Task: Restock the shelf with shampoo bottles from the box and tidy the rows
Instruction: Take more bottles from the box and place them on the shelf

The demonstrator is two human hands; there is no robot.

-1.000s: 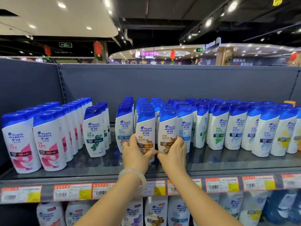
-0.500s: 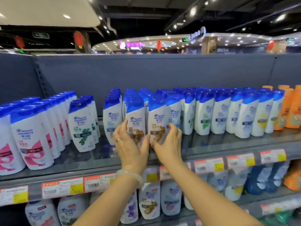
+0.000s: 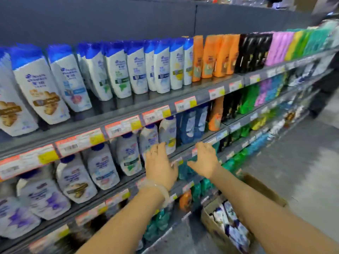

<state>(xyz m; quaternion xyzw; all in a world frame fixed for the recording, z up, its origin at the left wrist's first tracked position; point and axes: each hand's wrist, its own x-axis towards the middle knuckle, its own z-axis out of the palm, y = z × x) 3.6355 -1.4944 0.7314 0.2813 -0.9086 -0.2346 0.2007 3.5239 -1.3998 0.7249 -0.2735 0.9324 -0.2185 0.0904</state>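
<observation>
Both hands are held out empty before the shelf (image 3: 200, 97): the left hand (image 3: 161, 166) and right hand (image 3: 206, 160) with fingers loosely spread. Shampoo bottles (image 3: 233, 230) are seen in the box (image 3: 264, 189) below

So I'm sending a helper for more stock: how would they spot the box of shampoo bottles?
Start at the long grey shelf unit and look down to the floor at its foot. There, under the right hand, stands an open brown cardboard box. It is the only carton in sight, with white and blue bottles lying loose inside.
</observation>
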